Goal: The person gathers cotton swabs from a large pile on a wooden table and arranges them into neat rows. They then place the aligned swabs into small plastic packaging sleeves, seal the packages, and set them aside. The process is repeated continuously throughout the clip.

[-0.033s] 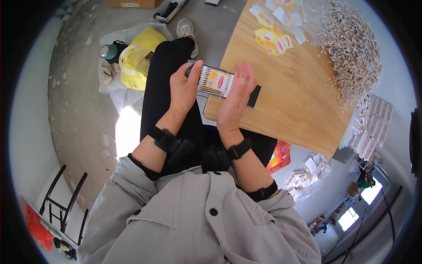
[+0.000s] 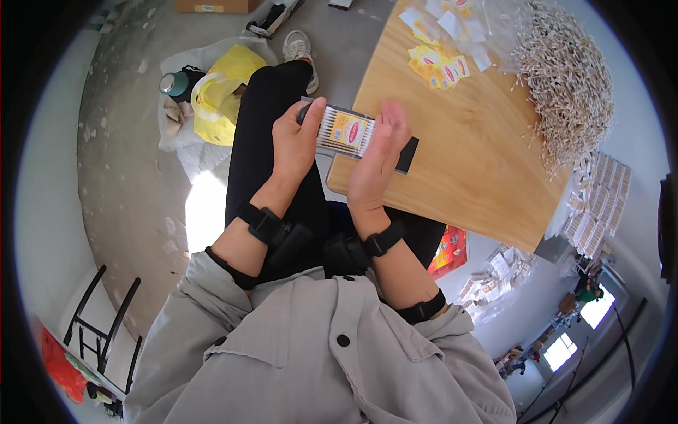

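Above the table's near-left corner, a clear flat pack of cotton swabs [image 2: 347, 130] is held tilted between my hands. It has a yellow and white card with a red oval on its face. My left hand [image 2: 291, 145] is closed around the pack's left end, thumb on top. Against the right end rests my right hand [image 2: 374, 164], its fingers stretched out flat and slightly blurred. Under that hand a dark flat piece [image 2: 407, 155] lies on the wooden table [image 2: 466, 162]. Several yellow and white cards [image 2: 438, 67] lie farther back on the table.
A large heap of loose cotton swabs [image 2: 565, 85] covers the table's right side, beside clear plastic bags [image 2: 498, 28]. Stacked swab packs [image 2: 600, 201] stand beyond the right edge. A yellow bag [image 2: 220, 120] and a teal-topped bottle [image 2: 170, 83] sit on the floor at left.
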Available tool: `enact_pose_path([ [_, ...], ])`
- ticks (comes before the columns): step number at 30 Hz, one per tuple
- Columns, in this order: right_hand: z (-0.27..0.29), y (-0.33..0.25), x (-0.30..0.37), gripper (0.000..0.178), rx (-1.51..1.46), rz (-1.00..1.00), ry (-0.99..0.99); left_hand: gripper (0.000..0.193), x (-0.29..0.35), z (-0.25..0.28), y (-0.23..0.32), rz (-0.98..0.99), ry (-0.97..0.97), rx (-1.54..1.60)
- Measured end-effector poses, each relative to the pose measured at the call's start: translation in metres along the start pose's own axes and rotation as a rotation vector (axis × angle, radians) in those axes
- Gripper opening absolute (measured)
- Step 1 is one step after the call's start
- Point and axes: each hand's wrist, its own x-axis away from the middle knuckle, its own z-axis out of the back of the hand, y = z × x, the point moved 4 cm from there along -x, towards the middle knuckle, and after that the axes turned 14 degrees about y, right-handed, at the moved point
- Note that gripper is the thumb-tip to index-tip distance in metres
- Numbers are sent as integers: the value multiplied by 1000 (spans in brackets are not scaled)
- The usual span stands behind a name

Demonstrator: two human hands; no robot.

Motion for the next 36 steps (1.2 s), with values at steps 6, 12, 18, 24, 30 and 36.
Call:
enact_pose_path([
  [6, 11, 2, -8, 47, 51, -19, -25, 29, -2, -4, -4, -48, 10, -59],
  [12, 95, 10, -113, 51, 136, -146, 276, 34, -7, 26, 15, -157, 102, -153],
  [18, 218, 11, -271, 74, 679, 304, 770, 28, 26, 13, 78, -443, 93, -228],
  [24, 249, 31, -347, 66, 100, -108, 520, 14, 78, -49, 78, -342, -286, -154],
  [30, 253, 48, -336, 38, -52, -105, 648, 6, 106, -109, 60, -272, -488, -202],
  [36, 253, 41, -287, 29, -147, -153, 621, 2, 126, -151, 54, -390, -629, -321],
])
